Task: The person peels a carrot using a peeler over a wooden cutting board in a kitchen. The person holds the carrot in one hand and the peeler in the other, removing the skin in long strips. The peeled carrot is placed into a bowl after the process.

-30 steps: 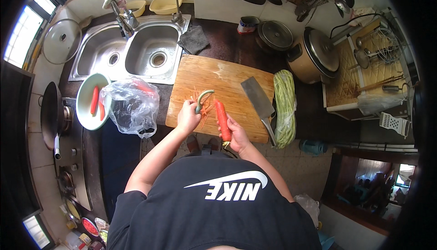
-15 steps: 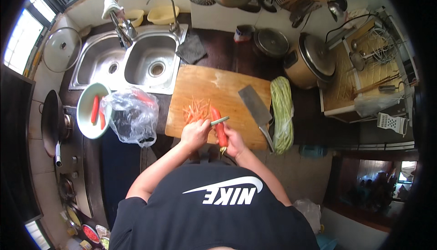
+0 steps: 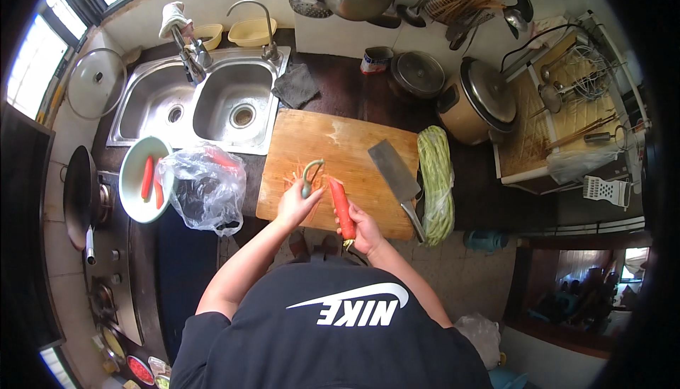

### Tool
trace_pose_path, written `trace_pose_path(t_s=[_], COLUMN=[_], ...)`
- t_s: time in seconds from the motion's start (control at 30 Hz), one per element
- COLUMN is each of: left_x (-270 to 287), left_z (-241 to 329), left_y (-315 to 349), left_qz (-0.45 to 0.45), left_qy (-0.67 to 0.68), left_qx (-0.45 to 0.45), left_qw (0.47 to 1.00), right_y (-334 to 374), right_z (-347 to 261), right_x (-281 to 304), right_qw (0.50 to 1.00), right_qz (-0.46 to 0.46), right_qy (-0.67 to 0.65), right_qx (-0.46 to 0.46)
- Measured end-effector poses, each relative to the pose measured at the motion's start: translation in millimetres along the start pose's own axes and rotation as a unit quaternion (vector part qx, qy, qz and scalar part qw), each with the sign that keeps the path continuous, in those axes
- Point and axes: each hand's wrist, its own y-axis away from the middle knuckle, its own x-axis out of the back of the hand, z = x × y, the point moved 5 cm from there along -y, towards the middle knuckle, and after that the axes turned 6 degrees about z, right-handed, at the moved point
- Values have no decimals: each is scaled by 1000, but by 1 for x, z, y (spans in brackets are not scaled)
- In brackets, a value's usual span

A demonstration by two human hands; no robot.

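Observation:
My right hand (image 3: 366,230) is closed around a peeled-looking orange-red carrot (image 3: 341,203), its stem end toward my body and its other end pointing away over the cutting board. To its left, my left hand (image 3: 295,205) grips a peeler (image 3: 307,189) with a pale green handle; its curved frame stands up, apart from the carrot. Carrot peelings (image 3: 289,176) lie on the wooden cutting board (image 3: 312,130), partly hidden behind my left hand. On the board's right side rests a cleaver (image 3: 394,169), its handle over the edge.
A long bundle of green beans (image 3: 435,184) lies right of the board. At left stand a pale bowl (image 3: 131,194) with carrots and a clear plastic bag (image 3: 205,191). Beyond are a double sink (image 3: 268,123), a grey cloth (image 3: 296,86), a lidded pot (image 3: 418,74) and a rice cooker (image 3: 476,99).
My left hand has drawn the peeler off the carrot to the left and turned it upward. My right hand still holds the carrot in nearly the same place.

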Motion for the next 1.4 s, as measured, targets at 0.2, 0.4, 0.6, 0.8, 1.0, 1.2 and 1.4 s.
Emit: trace_pose_path(t_s=[0.2,0.4,0.6,0.8,1.0,1.2,1.4], left_x=[-21,-12,4,19,6,10,18], left_z=[17,-18,6,49,76,66,23], left_y=[-11,-26,-17,13,44,34,2], left_qz=[-97,36,-15,42,-34,-21,10], left_qy=[332,197,-94,-100,-144,-159,-228], left_qx=[267,140,12,-119,-290,-282,-173], left_qw=[900,970,995,987,945,946,958], right_y=[12,14,11,8,-1,4,11], right_z=[-4,-3,-6,-10,-3,-5,-4], right_x=[-21,-10,0,-8,0,-6,-4], right_qw=[983,995,999,999,997,999,1000], right_qz=[32,33,31,32,64,22,-23], right_qy=[170,84,14,5,2,20,13], right_qx=[63,50,25,38,33,15,2])
